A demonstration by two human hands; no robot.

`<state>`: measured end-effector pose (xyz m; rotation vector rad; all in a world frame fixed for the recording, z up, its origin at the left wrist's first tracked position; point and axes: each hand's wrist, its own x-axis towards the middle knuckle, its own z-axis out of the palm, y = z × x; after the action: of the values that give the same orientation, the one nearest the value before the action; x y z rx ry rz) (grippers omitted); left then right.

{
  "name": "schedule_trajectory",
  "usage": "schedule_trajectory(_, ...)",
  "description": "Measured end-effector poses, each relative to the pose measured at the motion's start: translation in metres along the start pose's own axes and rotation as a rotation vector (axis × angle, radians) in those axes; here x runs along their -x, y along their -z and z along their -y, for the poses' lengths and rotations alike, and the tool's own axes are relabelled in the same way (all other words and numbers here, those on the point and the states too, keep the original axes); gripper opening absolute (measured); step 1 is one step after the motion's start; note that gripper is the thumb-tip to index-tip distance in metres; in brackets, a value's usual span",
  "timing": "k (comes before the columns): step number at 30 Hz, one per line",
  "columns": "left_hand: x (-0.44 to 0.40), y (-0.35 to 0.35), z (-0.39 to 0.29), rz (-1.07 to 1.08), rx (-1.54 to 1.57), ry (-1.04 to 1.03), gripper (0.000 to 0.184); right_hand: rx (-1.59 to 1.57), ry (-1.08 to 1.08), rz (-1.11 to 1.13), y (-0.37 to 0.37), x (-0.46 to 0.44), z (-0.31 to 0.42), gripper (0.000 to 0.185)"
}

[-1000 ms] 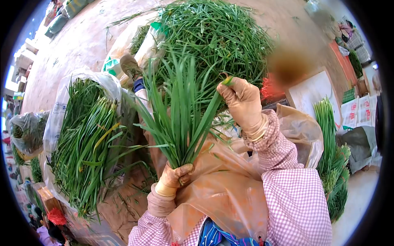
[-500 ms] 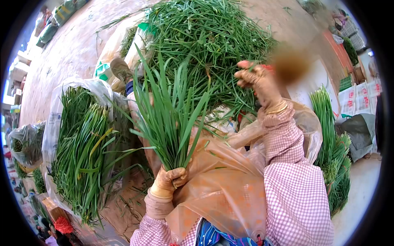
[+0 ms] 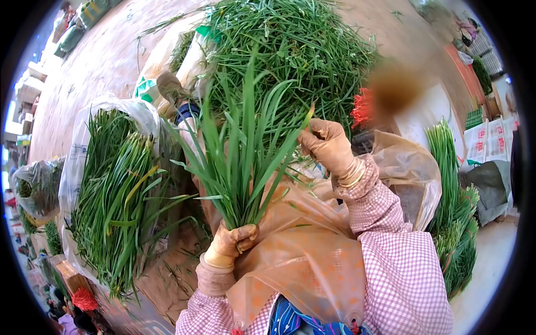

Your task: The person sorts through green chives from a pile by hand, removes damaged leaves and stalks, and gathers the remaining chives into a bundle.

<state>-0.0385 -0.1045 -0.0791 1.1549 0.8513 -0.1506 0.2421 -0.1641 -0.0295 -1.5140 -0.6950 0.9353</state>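
Observation:
My left hand (image 3: pixel 234 243), in a tan glove, is closed around the lower end of a bunch of long flat green leaves that look like garlic chives (image 3: pixel 245 173). The leaves fan upward over my lap. At the bunch's right side my right hand (image 3: pixel 332 149), gloved too, has its fingers pinched at a leaf with a yellow-brown tip (image 3: pixel 310 113). A large tangled heap of loose green leaves (image 3: pixel 290 61) lies in front of me. An orange-tinted plastic apron (image 3: pixel 301 251) covers my lap.
On the left, a clear plastic bag (image 3: pixel 70 184) holds more long green leaves. Tied green bundles (image 3: pixel 446 184) stand on the right. Red ties (image 3: pixel 362 109) hang beyond my right hand, beside a blurred brown spot. My shoe (image 3: pixel 170 87) shows by the heap.
My right hand has moved from above the heap down and left to the bunch, and its fingers have closed at a leaf. My left hand has stayed nearly in place with the bunch.

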Motion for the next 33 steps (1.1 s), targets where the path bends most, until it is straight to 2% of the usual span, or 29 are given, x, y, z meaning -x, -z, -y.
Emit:
schedule_trajectory(1,-0.002,-0.003,-0.007,0.015,0.198,-0.024,0.029,-0.071,-0.021,-0.087,-0.005,0.003,0.003,0.018)
schedule_trajectory(2,-0.004,-0.007,-0.013,0.035,0.397,-0.044,0.031,-0.070,-0.022,-0.085,-0.007,0.002,0.002,0.018)
schedule_trajectory(4,-0.008,-0.009,-0.011,0.046,0.435,-0.076,0.030,-0.171,-0.045,-0.278,-0.011,0.001,-0.004,0.019)
schedule_trajectory(5,-0.007,-0.008,-0.011,0.051,0.447,-0.086,0.030,-0.131,-0.030,-0.303,-0.008,-0.004,-0.012,0.019)
schedule_trajectory(6,-0.004,-0.008,-0.012,0.049,0.360,-0.100,0.029,-0.132,-0.030,-0.306,0.001,-0.012,-0.016,0.019)
schedule_trajectory(8,-0.002,-0.007,-0.011,0.056,0.270,-0.111,0.028,-0.146,0.112,-0.606,0.030,-0.028,-0.019,0.015)
schedule_trajectory(10,0.002,-0.002,-0.002,0.029,-0.029,-0.066,0.028,-0.047,0.046,-0.461,0.057,-0.032,-0.018,0.005)
schedule_trajectory(11,0.004,0.001,0.004,0.015,-0.177,-0.039,0.029,-0.106,0.193,-0.414,0.057,-0.033,-0.018,0.005)
schedule_trajectory(12,0.005,0.004,0.010,0.006,-0.326,-0.015,0.030,-0.032,0.428,-0.448,0.058,-0.034,-0.017,0.011)
schedule_trajectory(14,0.005,0.011,0.026,-0.002,-0.472,0.014,0.032,0.451,0.653,-0.683,0.052,-0.017,0.031,0.011)
schedule_trajectory(15,0.004,0.016,0.038,0.157,0.047,-0.061,0.031,0.355,0.803,-0.601,0.046,-0.011,0.050,0.009)
schedule_trajectory(16,0.002,0.019,0.040,0.229,0.303,-0.103,0.031,0.256,0.951,-0.521,0.039,-0.006,0.064,0.008)
schedule_trajectory(17,0.001,0.022,0.041,0.315,0.560,-0.128,0.030,0.287,0.983,-0.333,0.034,-0.003,0.075,0.006)
schedule_trajectory(18,-0.003,0.023,0.037,0.580,0.805,-0.108,0.031,0.317,1.009,-0.142,0.029,-0.002,0.084,0.005)
schedule_trajectory(20,-0.003,0.020,0.031,0.845,1.052,-0.085,0.031,0.530,1.062,0.124,0.013,-0.010,0.093,0.005)
schedule_trajectory(21,0.004,0.014,0.024,0.521,0.315,-0.061,0.032,0.650,1.013,0.126,0.005,-0.013,0.091,0.006)
schedule_trajectory(23,0.011,0.008,0.017,0.160,-0.404,-0.030,0.033,0.845,0.955,0.105,-0.001,-0.018,0.077,0.011)
schedule_trajectory(24,0.012,0.007,0.016,0.220,0.116,-0.063,0.036,0.843,0.957,0.110,-0.001,-0.019,0.071,0.011)
schedule_trajectory(26,0.015,0.004,0.012,0.265,0.647,-0.095,0.038,0.664,0.603,0.184,0.001,-0.020,0.062,0.015)
schedule_trajectory(27,0.016,0.004,0.008,0.212,0.432,-0.090,0.041,0.615,0.512,0.186,0.001,-0.019,0.060,0.022)
schedule_trajectory(28,0.015,0.002,0.007,0.186,0.326,-0.089,0.043,0.616,0.510,0.189,0.000,-0.019,0.064,0.022)
schedule_trajectory(29,0.015,0.001,0.006,0.161,0.220,-0.085,0.044,0.605,0.319,0.303,0.000,-0.018,0.071,0.024)
schedule_trajectory(30,0.014,-0.001,0.006,0.125,-0.034,-0.042,0.046,0.588,0.127,0.414,0.000,-0.018,0.075,0.026)
schedule_trajectory(32,0.011,0.000,0.011,0.084,-0.284,0.003,0.048,0.658,0.197,0.465,0.001,-0.024,0.067,0.026)
schedule_trajectory(33,0.005,0.003,0.018,0.108,-0.054,0.001,0.044,0.638,0.236,0.497,0.002,-0.028,0.056,0.026)
